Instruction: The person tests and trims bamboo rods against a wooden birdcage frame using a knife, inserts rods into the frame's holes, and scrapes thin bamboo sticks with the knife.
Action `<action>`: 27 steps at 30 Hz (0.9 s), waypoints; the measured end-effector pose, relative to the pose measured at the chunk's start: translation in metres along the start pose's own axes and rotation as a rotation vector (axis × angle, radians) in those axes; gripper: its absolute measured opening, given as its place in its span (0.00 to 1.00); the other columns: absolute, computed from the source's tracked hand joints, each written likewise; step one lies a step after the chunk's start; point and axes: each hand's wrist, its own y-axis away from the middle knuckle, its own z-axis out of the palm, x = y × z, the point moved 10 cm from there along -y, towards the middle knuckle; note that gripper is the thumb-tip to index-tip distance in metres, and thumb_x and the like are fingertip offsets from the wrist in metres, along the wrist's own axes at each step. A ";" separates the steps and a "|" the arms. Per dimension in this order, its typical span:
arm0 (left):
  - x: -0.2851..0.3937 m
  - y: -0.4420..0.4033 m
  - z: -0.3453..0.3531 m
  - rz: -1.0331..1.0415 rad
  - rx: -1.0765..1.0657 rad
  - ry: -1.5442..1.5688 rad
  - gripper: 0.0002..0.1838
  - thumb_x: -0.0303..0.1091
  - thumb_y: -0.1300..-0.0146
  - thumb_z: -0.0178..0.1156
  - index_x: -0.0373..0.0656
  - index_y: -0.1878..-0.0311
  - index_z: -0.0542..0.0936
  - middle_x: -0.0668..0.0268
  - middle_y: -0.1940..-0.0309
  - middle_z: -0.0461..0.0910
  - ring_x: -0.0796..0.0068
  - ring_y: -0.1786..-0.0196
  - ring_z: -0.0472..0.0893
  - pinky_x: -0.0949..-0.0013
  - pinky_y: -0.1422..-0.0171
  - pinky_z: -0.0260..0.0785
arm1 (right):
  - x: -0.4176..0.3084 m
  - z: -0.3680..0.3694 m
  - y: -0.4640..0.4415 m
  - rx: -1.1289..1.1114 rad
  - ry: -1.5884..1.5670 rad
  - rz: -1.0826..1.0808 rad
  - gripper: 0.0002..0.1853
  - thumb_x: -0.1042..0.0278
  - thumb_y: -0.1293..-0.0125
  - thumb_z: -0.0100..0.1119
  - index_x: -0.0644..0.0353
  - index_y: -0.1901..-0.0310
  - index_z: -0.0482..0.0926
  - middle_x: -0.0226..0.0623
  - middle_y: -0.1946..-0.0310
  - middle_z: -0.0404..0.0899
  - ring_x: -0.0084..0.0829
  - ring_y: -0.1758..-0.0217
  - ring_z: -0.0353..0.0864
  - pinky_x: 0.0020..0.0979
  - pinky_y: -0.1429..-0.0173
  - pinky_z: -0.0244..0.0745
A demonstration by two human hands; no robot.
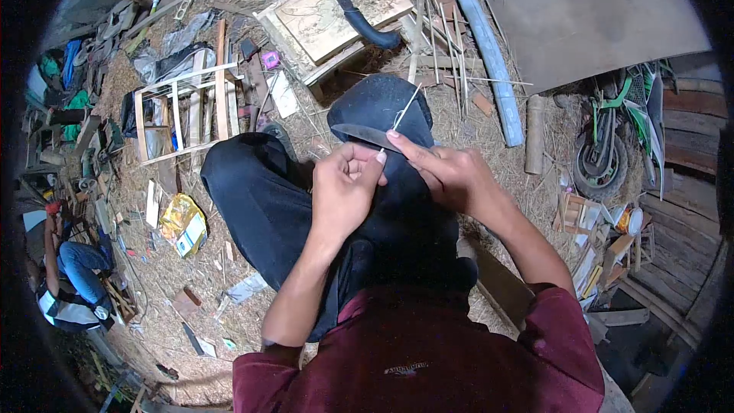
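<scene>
My left hand pinches the lower end of a thin pale stick between thumb and finger, above my dark-trousered knee. Closed round a knife, my right hand has its handle hidden in the grip. The knife's blade points left and crosses the stick. My right thumb presses on the stick near the blade. A fine curled shaving seems to hang from the stick just above the thumb. Beyond the knee, a large curved blade with a dark handle lies on a low wooden bench.
A slatted wooden frame lies left on the shaving-strewn ground, near a yellow packet. Right are a grey-blue pole, a large board and a green motorbike. Another person in blue jeans sits far left.
</scene>
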 end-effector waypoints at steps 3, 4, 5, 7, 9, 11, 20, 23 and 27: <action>-0.012 0.020 -0.006 -0.077 -0.040 0.044 0.06 0.27 0.34 0.61 0.33 0.64 0.79 0.68 0.77 0.80 0.86 0.75 0.77 0.81 0.69 0.66 | 0.013 -0.004 0.002 0.112 -0.095 0.094 0.37 0.69 0.38 0.56 0.25 0.28 0.60 0.46 0.76 0.78 0.50 0.75 0.81 0.46 0.70 0.77; -0.018 0.027 -0.009 -0.091 -0.055 0.056 0.06 0.27 0.34 0.61 0.33 0.64 0.78 0.69 0.77 0.80 0.86 0.75 0.76 0.81 0.69 0.65 | 0.015 -0.006 0.002 0.151 -0.111 0.099 0.36 0.69 0.37 0.55 0.27 0.29 0.61 0.47 0.76 0.78 0.50 0.75 0.81 0.46 0.69 0.77; -0.025 0.035 -0.014 -0.107 -0.070 0.048 0.05 0.26 0.33 0.61 0.34 0.63 0.78 0.70 0.78 0.79 0.87 0.74 0.76 0.82 0.69 0.65 | 0.018 -0.008 0.001 0.190 -0.127 0.103 0.35 0.70 0.36 0.55 0.28 0.29 0.62 0.47 0.76 0.79 0.50 0.74 0.81 0.46 0.69 0.77; -0.035 0.046 -0.024 -0.078 -0.019 0.077 0.04 0.26 0.33 0.61 0.35 0.63 0.78 0.70 0.77 0.79 0.87 0.74 0.76 0.82 0.69 0.64 | 0.018 -0.016 0.000 0.273 -0.177 0.089 0.31 0.70 0.33 0.54 0.34 0.30 0.65 0.48 0.75 0.80 0.49 0.74 0.81 0.46 0.69 0.77; -0.033 0.048 -0.030 -0.036 0.042 0.087 0.03 0.25 0.33 0.60 0.35 0.63 0.78 0.70 0.77 0.79 0.87 0.74 0.75 0.82 0.70 0.64 | 0.016 -0.022 0.000 0.259 -0.217 0.099 0.31 0.70 0.33 0.54 0.35 0.30 0.65 0.48 0.74 0.81 0.49 0.74 0.81 0.46 0.70 0.77; -0.018 0.041 -0.027 0.022 0.082 0.017 0.03 0.25 0.33 0.60 0.35 0.63 0.78 0.70 0.77 0.78 0.87 0.75 0.75 0.82 0.71 0.63 | 0.009 -0.022 0.002 0.249 -0.244 0.072 0.31 0.70 0.34 0.54 0.34 0.29 0.64 0.47 0.74 0.80 0.48 0.75 0.81 0.45 0.70 0.77; 0.029 0.007 -0.001 0.145 0.073 -0.267 0.05 0.27 0.36 0.61 0.35 0.64 0.79 0.60 0.75 0.84 0.80 0.73 0.82 0.72 0.69 0.70 | -0.006 -0.009 0.002 0.058 -0.062 -0.001 0.36 0.68 0.37 0.54 0.26 0.28 0.59 0.44 0.79 0.76 0.50 0.76 0.80 0.48 0.71 0.77; 0.000 0.015 -0.011 0.014 -0.012 -0.104 0.05 0.27 0.33 0.59 0.34 0.63 0.79 0.67 0.77 0.81 0.87 0.76 0.74 0.79 0.71 0.63 | -0.005 -0.011 0.002 0.094 -0.039 0.008 0.36 0.67 0.37 0.54 0.26 0.28 0.59 0.44 0.79 0.76 0.50 0.77 0.80 0.48 0.72 0.77; -0.001 0.018 -0.011 0.008 0.057 -0.150 0.06 0.27 0.32 0.59 0.35 0.64 0.79 0.70 0.78 0.79 0.90 0.77 0.71 0.81 0.74 0.58 | -0.011 -0.007 -0.001 0.021 0.000 -0.014 0.35 0.68 0.36 0.54 0.26 0.28 0.60 0.44 0.81 0.75 0.50 0.79 0.79 0.47 0.75 0.76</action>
